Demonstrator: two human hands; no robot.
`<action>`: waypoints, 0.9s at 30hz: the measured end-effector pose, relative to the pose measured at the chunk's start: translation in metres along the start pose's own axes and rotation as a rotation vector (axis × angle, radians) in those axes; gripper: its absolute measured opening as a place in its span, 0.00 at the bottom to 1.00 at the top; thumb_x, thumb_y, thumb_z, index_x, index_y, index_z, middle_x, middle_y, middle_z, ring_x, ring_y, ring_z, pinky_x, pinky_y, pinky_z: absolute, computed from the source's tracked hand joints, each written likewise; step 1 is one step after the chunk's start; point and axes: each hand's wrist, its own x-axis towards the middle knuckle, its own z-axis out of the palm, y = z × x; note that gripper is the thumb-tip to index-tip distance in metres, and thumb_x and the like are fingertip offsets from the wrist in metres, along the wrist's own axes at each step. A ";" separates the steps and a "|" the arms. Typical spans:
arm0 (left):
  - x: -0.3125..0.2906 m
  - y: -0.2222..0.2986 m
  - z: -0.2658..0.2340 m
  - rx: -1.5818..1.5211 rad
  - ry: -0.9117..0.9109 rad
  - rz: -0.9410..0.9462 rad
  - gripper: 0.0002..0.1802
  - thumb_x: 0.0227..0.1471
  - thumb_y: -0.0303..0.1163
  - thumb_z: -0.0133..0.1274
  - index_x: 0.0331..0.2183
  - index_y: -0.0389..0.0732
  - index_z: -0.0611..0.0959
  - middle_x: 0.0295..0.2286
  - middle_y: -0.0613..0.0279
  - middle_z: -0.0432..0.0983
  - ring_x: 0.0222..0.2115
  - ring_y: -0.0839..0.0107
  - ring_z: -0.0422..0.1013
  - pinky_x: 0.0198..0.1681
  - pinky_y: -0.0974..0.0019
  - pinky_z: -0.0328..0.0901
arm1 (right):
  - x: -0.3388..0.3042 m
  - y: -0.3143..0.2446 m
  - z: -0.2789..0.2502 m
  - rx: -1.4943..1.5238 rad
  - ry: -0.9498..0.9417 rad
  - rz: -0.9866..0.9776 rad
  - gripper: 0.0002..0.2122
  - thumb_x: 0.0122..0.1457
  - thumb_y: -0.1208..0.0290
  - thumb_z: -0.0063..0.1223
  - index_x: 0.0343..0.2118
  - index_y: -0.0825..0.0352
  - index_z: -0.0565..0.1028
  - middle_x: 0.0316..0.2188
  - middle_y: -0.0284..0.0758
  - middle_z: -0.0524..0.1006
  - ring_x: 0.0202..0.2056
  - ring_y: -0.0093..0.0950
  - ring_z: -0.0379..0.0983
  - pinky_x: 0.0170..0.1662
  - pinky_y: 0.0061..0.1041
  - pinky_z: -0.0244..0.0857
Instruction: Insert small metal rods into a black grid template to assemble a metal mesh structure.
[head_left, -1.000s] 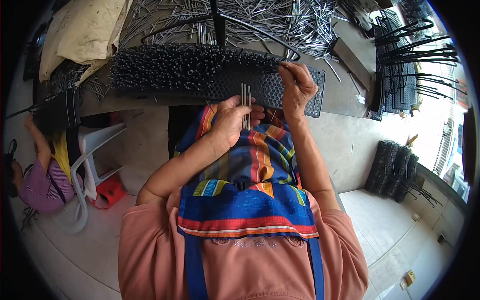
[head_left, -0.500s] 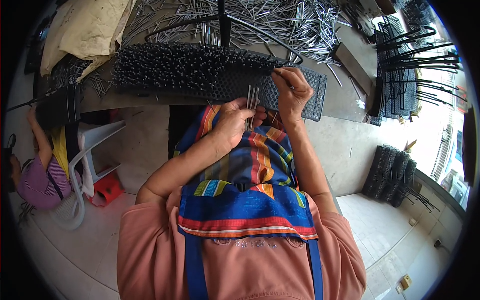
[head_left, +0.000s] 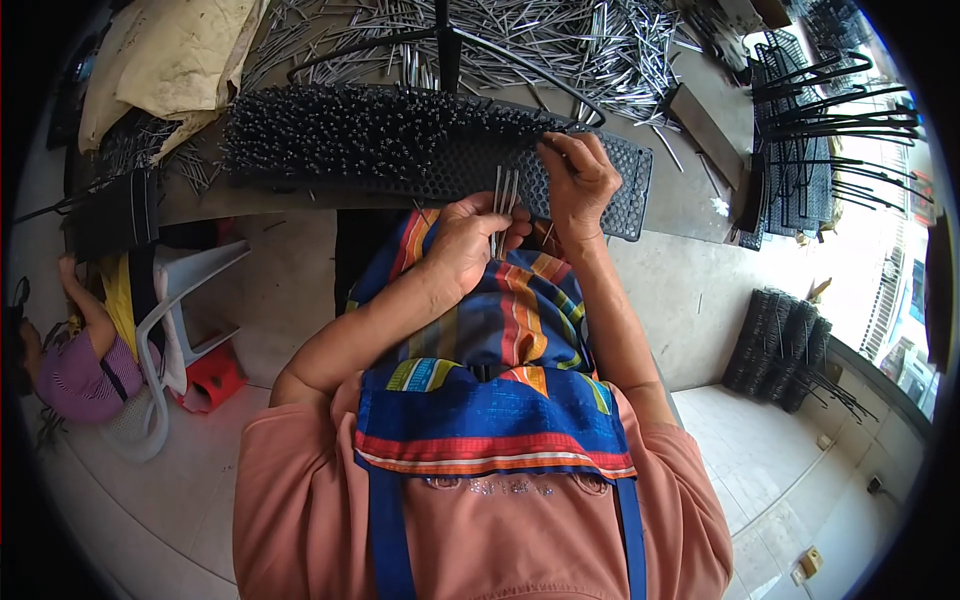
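My left hand (head_left: 465,248) is closed around a few thin metal rods (head_left: 506,190), which stick up between thumb and fingers at the near edge of a black perforated tray (head_left: 632,190). Over the right part of that tray, my right hand (head_left: 583,188) is pinched, fingertips near its holes. Whatever sits between those fingertips is too small or hidden to tell. Dark upright rods with shiny tips (head_left: 320,130) fill the tray's left part densely. Bare holes show in its middle and right end.
Behind the tray lies a heap of loose metal rods (head_left: 625,50), with a black metal stand (head_left: 450,65) before it. Brownish sheeting (head_left: 170,65) lies at far left, a flat bar (head_left: 705,135) at right. Another person (head_left: 85,375) sits left by a grey plastic chair (head_left: 160,340).
My right hand has shifted slightly left over the tray. My left hand keeps its hold on the rods, almost still. The other person's arm has lowered a little.
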 end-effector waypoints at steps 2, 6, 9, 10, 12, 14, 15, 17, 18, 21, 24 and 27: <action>0.002 -0.001 -0.001 -0.007 -0.008 0.004 0.11 0.54 0.17 0.47 0.38 0.37 0.80 0.33 0.58 0.79 0.32 0.69 0.76 0.37 0.66 0.71 | 0.004 0.003 0.001 -0.050 -0.034 -0.040 0.07 0.43 0.81 0.65 0.27 0.66 0.82 0.22 0.32 0.75 0.23 0.24 0.73 0.27 0.21 0.64; 0.002 -0.001 0.000 0.000 0.002 0.006 0.12 0.54 0.17 0.47 0.38 0.38 0.80 0.33 0.59 0.79 0.33 0.69 0.76 0.38 0.66 0.70 | 0.003 0.005 -0.004 -0.137 -0.113 -0.038 0.05 0.45 0.79 0.65 0.26 0.67 0.81 0.23 0.32 0.76 0.23 0.25 0.73 0.27 0.22 0.65; 0.001 0.000 0.001 0.012 -0.001 -0.018 0.12 0.54 0.18 0.46 0.38 0.38 0.80 0.33 0.59 0.79 0.33 0.69 0.76 0.39 0.66 0.70 | -0.002 0.006 -0.005 -0.164 -0.091 -0.023 0.05 0.44 0.79 0.64 0.26 0.66 0.81 0.23 0.32 0.76 0.23 0.25 0.74 0.27 0.22 0.65; 0.001 0.000 0.001 0.012 -0.002 -0.018 0.12 0.54 0.18 0.46 0.38 0.38 0.80 0.33 0.59 0.79 0.33 0.69 0.76 0.39 0.66 0.70 | -0.003 0.006 -0.005 -0.165 -0.091 -0.023 0.05 0.44 0.79 0.64 0.26 0.66 0.81 0.23 0.32 0.76 0.23 0.25 0.74 0.27 0.22 0.65; 0.002 0.001 0.001 0.012 -0.016 -0.020 0.11 0.55 0.18 0.46 0.39 0.38 0.80 0.33 0.58 0.79 0.33 0.69 0.76 0.38 0.66 0.70 | -0.005 0.004 -0.004 -0.026 -0.045 0.068 0.06 0.44 0.79 0.64 0.28 0.65 0.81 0.23 0.33 0.76 0.22 0.26 0.74 0.27 0.22 0.66; 0.002 0.001 0.000 0.000 -0.018 -0.016 0.11 0.55 0.18 0.47 0.39 0.38 0.80 0.33 0.58 0.79 0.33 0.69 0.76 0.38 0.66 0.70 | -0.003 0.006 -0.003 -0.050 -0.048 0.019 0.07 0.44 0.79 0.64 0.29 0.65 0.81 0.23 0.33 0.76 0.22 0.26 0.74 0.27 0.22 0.66; 0.003 0.001 0.000 -0.012 -0.020 -0.010 0.11 0.55 0.18 0.47 0.39 0.38 0.81 0.33 0.58 0.79 0.33 0.69 0.76 0.38 0.65 0.71 | -0.001 0.007 -0.002 -0.073 -0.052 -0.031 0.08 0.44 0.79 0.64 0.29 0.65 0.81 0.23 0.33 0.76 0.22 0.26 0.74 0.27 0.22 0.66; 0.004 0.001 0.000 -0.018 -0.017 -0.011 0.11 0.55 0.18 0.47 0.39 0.38 0.81 0.33 0.58 0.79 0.33 0.69 0.76 0.39 0.66 0.71 | 0.003 0.005 -0.005 -0.163 -0.086 -0.066 0.08 0.44 0.80 0.64 0.30 0.65 0.81 0.23 0.33 0.77 0.22 0.25 0.74 0.27 0.22 0.66; 0.005 0.001 -0.001 -0.027 -0.012 -0.009 0.11 0.55 0.19 0.47 0.39 0.38 0.81 0.33 0.58 0.79 0.33 0.69 0.76 0.39 0.66 0.71 | 0.005 0.004 -0.006 -0.252 -0.123 -0.104 0.08 0.44 0.80 0.64 0.30 0.66 0.81 0.23 0.33 0.77 0.22 0.25 0.74 0.26 0.22 0.66; 0.004 0.004 0.002 -0.034 0.013 -0.017 0.11 0.55 0.19 0.47 0.39 0.38 0.81 0.33 0.58 0.80 0.33 0.68 0.76 0.39 0.66 0.71 | 0.007 0.006 -0.004 -0.239 -0.111 -0.094 0.09 0.44 0.80 0.64 0.31 0.65 0.80 0.22 0.31 0.76 0.22 0.23 0.74 0.26 0.21 0.66; 0.006 0.001 0.000 -0.051 0.018 -0.014 0.11 0.55 0.19 0.48 0.39 0.38 0.81 0.33 0.58 0.80 0.33 0.69 0.76 0.39 0.66 0.71 | 0.003 0.006 -0.008 -0.175 -0.096 -0.023 0.13 0.43 0.79 0.65 0.35 0.64 0.81 0.22 0.31 0.76 0.21 0.22 0.73 0.25 0.20 0.65; 0.005 0.001 -0.002 -0.068 0.019 -0.017 0.11 0.55 0.19 0.48 0.39 0.38 0.81 0.33 0.58 0.80 0.33 0.69 0.76 0.39 0.66 0.71 | 0.000 0.001 -0.010 -0.120 -0.114 -0.009 0.15 0.43 0.79 0.66 0.38 0.63 0.80 0.22 0.31 0.75 0.21 0.20 0.72 0.24 0.18 0.64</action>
